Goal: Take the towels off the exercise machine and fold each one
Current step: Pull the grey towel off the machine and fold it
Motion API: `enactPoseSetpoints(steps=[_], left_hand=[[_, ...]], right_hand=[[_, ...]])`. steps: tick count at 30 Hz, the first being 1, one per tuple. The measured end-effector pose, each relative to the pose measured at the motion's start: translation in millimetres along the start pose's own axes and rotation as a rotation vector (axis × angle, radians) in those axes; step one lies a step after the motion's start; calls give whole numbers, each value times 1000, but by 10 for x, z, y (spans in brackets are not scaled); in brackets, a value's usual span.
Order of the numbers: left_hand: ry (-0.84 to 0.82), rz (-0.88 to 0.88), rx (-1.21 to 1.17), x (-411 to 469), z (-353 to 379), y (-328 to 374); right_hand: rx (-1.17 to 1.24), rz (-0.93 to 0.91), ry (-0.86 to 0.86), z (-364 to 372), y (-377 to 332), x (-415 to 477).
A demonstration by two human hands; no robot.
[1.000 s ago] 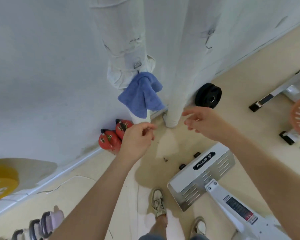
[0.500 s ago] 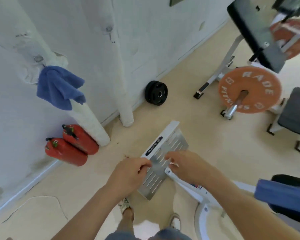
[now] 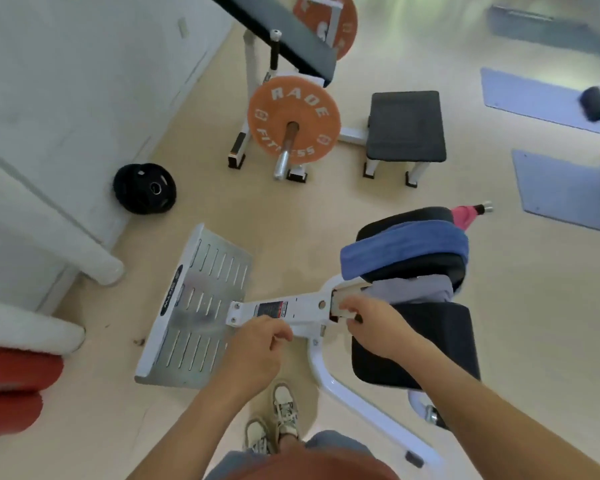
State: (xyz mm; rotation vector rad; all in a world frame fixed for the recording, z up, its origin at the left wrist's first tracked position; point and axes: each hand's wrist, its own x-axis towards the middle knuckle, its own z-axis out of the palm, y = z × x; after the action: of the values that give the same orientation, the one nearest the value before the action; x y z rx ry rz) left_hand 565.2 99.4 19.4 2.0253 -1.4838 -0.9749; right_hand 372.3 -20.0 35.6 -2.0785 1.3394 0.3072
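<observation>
Three towels are on the machine. The blue towel lies over the top black pad. The grey towel is bunched up under it. The pink towel hangs at the far end.

The left hand is loosely curled and holds nothing. The right hand is near the grey towel with bent fingers, and it looks empty too.

It is best to take one towel at a time. Grab a big bunch so it does not slip, lift it clear of the pad, then find two corners to fold it.
</observation>
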Motion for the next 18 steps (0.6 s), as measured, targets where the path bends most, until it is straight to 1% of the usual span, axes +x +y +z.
enactPoseSetpoints(steps=[3, 7, 11, 14, 16, 18], left_hand=[[-95, 17, -47, 122, 369, 130], [-166, 0, -70, 186, 801, 358], [-194, 5, -66, 403, 1125, 602], [-164, -3, -20, 744, 1398, 886], [-105, -12, -30, 1017, 1604, 1105], [-77, -64, -69, 1315, 1820, 1316]], right_hand=[[13, 110, 131, -46, 455, -257], [58, 203, 176, -137, 990, -434], [154, 276, 243, -240, 1527, -347], [182, 250, 271, -269, 1937, -69], [140, 205, 284, -288, 2199, 170], [103, 167, 291, -292, 2426, 412]])
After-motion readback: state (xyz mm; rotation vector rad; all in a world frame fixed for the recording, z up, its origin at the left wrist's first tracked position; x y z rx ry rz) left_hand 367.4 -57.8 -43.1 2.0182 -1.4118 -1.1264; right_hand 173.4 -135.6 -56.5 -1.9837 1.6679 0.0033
